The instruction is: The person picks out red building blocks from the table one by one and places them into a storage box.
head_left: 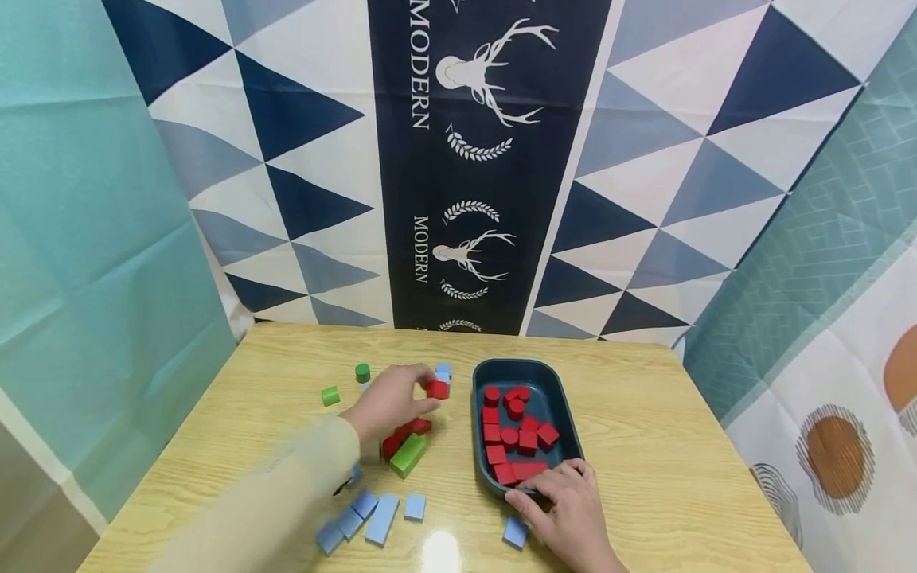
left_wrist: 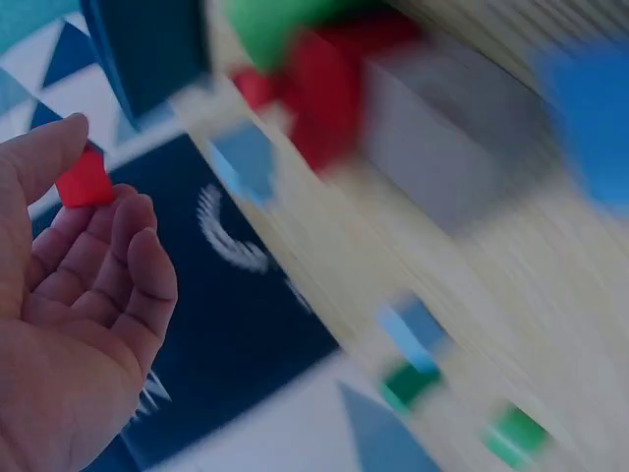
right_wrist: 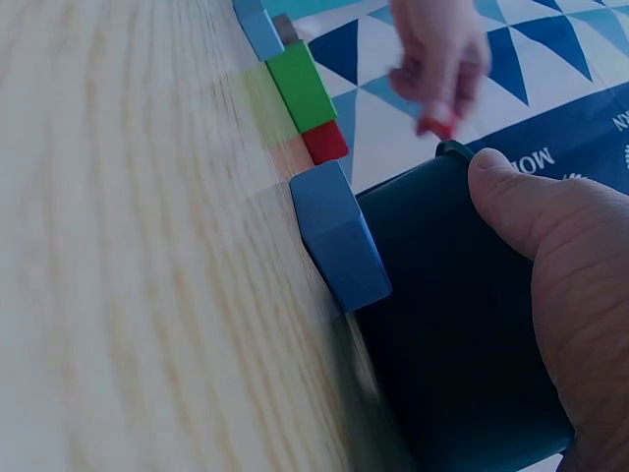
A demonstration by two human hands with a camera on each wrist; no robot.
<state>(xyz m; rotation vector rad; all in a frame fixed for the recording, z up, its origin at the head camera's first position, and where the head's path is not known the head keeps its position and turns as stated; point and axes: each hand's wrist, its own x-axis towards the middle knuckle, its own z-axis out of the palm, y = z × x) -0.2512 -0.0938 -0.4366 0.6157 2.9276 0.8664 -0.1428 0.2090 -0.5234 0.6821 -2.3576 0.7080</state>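
In the head view my left hand pinches a small red block between thumb and fingers, held left of a dark blue tray. The left wrist view shows that red block at the fingertips. My right hand grips the tray's near right corner. In the right wrist view its thumb lies on the rim. Inside the tray are several red blocks, cubes, cylinders and a long red block among them. Red blocks lie under my left forearm, beside a green block.
Several light blue blocks lie at the table's near left. One blue block sits just in front of the tray. Further back are a green cylinder, a light green piece and a blue block. A patterned curtain hangs behind the table.
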